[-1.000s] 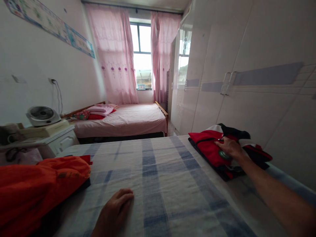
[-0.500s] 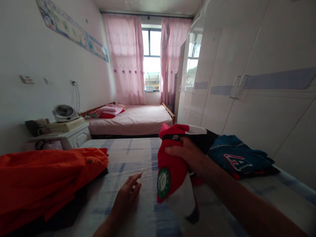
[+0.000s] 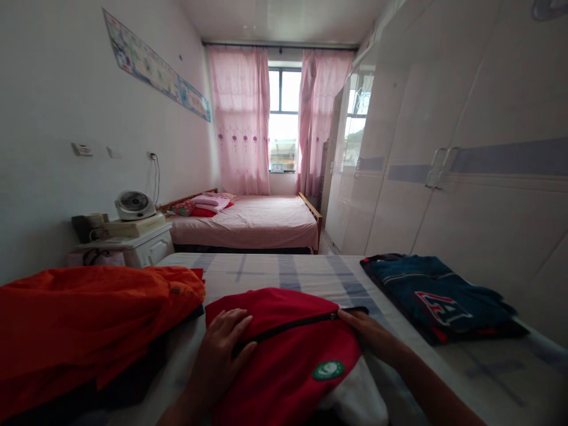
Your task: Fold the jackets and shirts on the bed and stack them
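A red zip-up jacket with a white lower part and a round green badge lies on the bed right in front of me. Its black zip runs slantwise across the top. My left hand rests on the jacket's left side, fingers laid out and thumb apart. At the other end of the zip, my right hand pinches the jacket's edge beside the zip pull; some of its fingertips are hidden. An orange garment lies to the left, over dark cloth. A folded teal garment with a letter A lies to the right.
Under the clothes is a bed with a white and blue checked sheet. Beyond it stands a second bed with pink bedding. A nightstand bearing a small fan is at the left; a white wardrobe lines the right side.
The red jacket, bunched up in my right hand before, is now down on the sheet and spread wider. My left hand has come onto it. The view has shifted slightly.
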Tool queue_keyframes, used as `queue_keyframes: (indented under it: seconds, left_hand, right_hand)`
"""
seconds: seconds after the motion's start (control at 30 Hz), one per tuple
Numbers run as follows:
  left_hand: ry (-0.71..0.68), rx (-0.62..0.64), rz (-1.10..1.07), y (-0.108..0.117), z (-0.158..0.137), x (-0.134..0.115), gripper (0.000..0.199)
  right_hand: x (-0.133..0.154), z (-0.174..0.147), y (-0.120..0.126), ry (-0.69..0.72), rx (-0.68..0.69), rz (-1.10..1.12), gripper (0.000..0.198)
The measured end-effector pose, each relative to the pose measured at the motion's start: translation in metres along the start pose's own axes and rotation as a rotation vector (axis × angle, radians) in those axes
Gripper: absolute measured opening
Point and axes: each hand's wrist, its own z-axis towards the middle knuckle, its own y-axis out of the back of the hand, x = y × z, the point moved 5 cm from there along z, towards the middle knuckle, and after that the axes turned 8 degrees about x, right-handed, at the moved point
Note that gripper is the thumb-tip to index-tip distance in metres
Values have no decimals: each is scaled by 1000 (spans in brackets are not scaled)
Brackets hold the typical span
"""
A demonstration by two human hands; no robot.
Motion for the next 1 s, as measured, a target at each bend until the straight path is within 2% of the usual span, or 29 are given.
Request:
queue_keyframes:
  seconds: [0.07,0.2,0.27,0.37,0.47,0.6,0.63,0.73,0.8,0.87,0.93,0.97,1.0]
  left_hand:
    - [-101,27,76,-2,2,-16,42]
    - [-175,108,168,-2,9,-43,30]
    - [-119,204,206,-2,17,-50,22]
    - [42,344,191,5,31,-51,20]
    - [158,324,81,20,40,-45,15]
    - [253,176,-14,28,37,-27,13]
    - [242,189,-29,24,36,-23,15]
    - [166,373,-72,18,43,-19,21]
    - [167,406,-75,38,62,-19,21]
    - [220,193,-56,85,91,-22,20]
    - [258,-202,-44,139,114,-27,21]
    - [296,-430,-19,161,118,-28,23]
    - [330,-586,-5,175,119,-28,24]
  right_hand:
    - [-12,-3,12,-5,-82,27,53]
    - [-14,-3,12,24,-47,99,51]
    - [-11,-5,10,42,-12,145,49]
    - [-4,-11,9,76,54,216,46]
    - [-4,-20,18,56,72,286,39]
    - [-25,-24,49,12,-60,408,34]
    - [-33,-23,58,9,-113,455,32]
    - [-54,-19,80,32,-274,567,20]
    - [-61,-17,85,50,-350,608,13]
    - [-62,-15,83,40,-375,620,13]
    - [-60,-15,78,13,-373,598,16]
    - [-59,-14,76,1,-375,579,17]
    - [-58,-15,75,-7,-381,561,18]
